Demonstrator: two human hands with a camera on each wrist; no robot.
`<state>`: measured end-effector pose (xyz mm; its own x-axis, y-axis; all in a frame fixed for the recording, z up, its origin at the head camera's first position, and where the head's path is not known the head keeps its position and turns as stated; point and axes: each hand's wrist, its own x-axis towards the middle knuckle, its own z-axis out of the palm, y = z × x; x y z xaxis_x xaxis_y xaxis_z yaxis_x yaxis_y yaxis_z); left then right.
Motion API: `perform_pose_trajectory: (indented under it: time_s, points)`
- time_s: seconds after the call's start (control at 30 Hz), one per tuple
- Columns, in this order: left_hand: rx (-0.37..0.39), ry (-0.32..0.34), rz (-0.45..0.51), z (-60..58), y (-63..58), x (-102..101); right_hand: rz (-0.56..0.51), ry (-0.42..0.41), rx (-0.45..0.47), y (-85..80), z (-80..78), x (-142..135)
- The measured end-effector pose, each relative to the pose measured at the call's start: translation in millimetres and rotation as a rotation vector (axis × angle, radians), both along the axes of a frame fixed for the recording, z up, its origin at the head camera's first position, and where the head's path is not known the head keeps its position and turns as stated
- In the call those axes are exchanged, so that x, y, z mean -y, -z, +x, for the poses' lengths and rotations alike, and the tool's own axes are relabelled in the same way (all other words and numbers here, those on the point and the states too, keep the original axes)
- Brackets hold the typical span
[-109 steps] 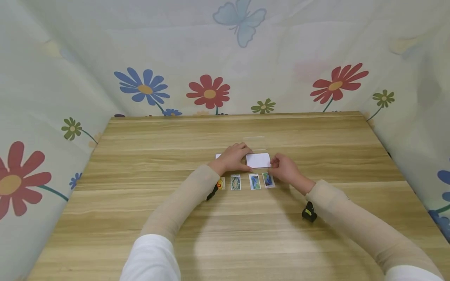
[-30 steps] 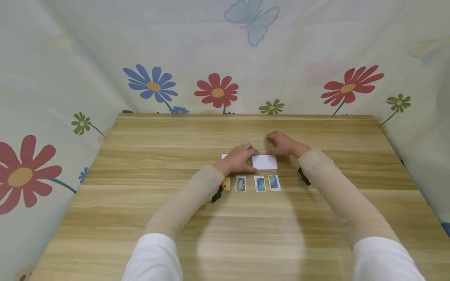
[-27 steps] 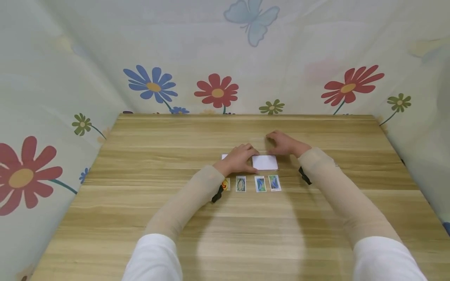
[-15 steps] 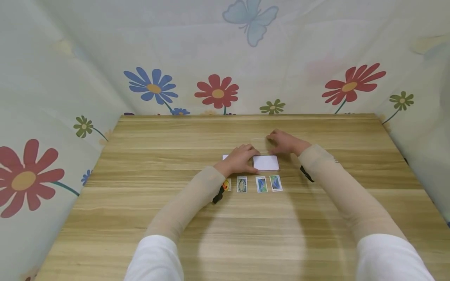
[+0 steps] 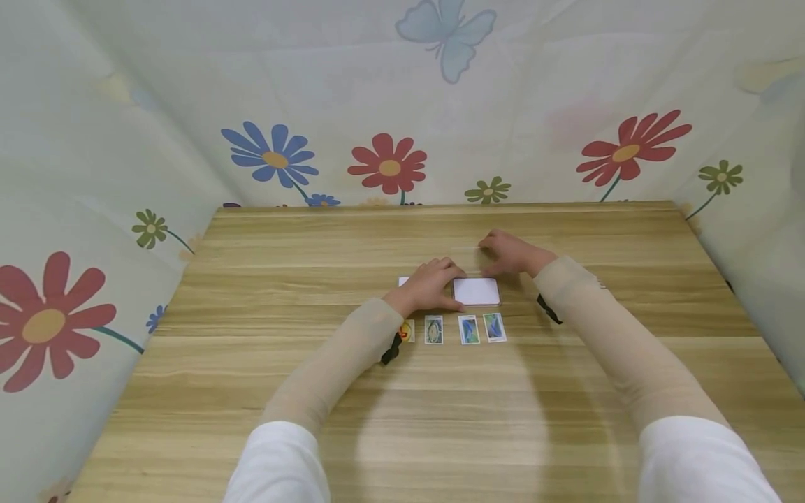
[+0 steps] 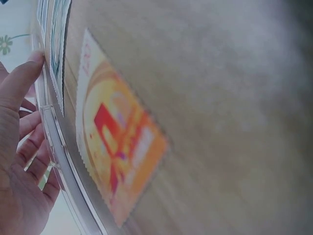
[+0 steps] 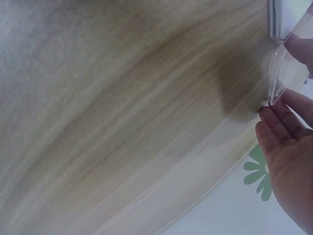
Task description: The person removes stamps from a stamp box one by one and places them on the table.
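A clear plastic case (image 6: 51,122) with a white surface (image 5: 476,291) inside lies on the table. Across it reaches my left hand (image 5: 428,286), thumb on the near edge and fingers on the far side, gripping the case. Its transparent lid (image 7: 276,73) lies folded back behind the white part. My right hand (image 5: 508,253) holds the lid's right end between thumb and fingers. Before the case are an orange postage stamp (image 6: 120,142), partly covered by my left wrist in the head view, an oval-patterned stamp (image 5: 434,330) and two blue-green stamps (image 5: 468,330).
The wooden table (image 5: 440,419) ends at a flower-printed cloth (image 5: 534,105) at the back and sides. Black wrist straps (image 5: 391,349) show under both sleeves. Another white corner (image 5: 402,281) of the case shows left of my left hand.
My right hand has left the case's front right corner by the rightmost stamp and moved back to the lid. My left hand has stayed on the case. Over the last second the hands barely move.
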<state>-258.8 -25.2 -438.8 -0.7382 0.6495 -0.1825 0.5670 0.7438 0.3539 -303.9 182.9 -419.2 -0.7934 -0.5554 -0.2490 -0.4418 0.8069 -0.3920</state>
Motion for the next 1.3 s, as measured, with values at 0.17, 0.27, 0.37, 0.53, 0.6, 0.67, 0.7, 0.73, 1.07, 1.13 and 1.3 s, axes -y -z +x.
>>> perform_pose_trajectory:
  time_s: [0.17, 0.27, 0.37, 0.53, 0.6, 0.67, 0.7, 0.73, 1.07, 1.13, 1.3]
  points:
    - [0.007, -0.001, -0.004, 0.6, -2.3, 0.3, -0.014, 0.016, -0.005, 0.6, -0.3, 0.6]
    - [0.007, -0.002, -0.004, 0.4, -2.0, -0.1, -0.026, 0.013, -0.028, 2.5, 0.3, -1.9]
    - [0.001, 0.003, 0.002, 0.2, -0.3, -0.7, -0.05, 0.01, -0.052, 4.4, 1.6, -4.9]
    - [-0.004, 0.006, 0.01, -0.1, 1.8, -1.9, -0.092, 0.009, -0.077, 7.6, 2.1, -9.8]
    - [-0.001, 0.006, 0.012, -0.1, 2.2, -2.3, -0.1, 0.015, -0.083, 10.0, 2.4, -12.3]
    - [0.002, 0.006, 0.012, -0.2, 2.7, -2.8, -0.113, 0.024, -0.081, 12.0, 3.2, -14.7]
    - [0.003, 0.006, 0.014, -0.3, 3.0, -2.9, -0.12, 0.028, -0.081, 13.1, 3.7, -15.9]
    - [0.003, 0.007, 0.014, -0.3, 3.3, -3.0, -0.127, 0.033, -0.082, 13.9, 4.3, -17.0]
    - [-0.001, 0.006, 0.025, -2.0, 6.4, -1.3, -0.188, 0.065, -0.085, 10.2, 10.4, -23.1]
    - [0.001, 0.004, 0.024, -1.9, 5.4, -0.7, -0.195, 0.069, -0.088, 10.2, 11.2, -24.4]
    - [-0.006, 0.006, 0.019, -2.0, 3.8, 0.4, -0.219, 0.077, -0.083, 11.4, 13.0, -27.5]
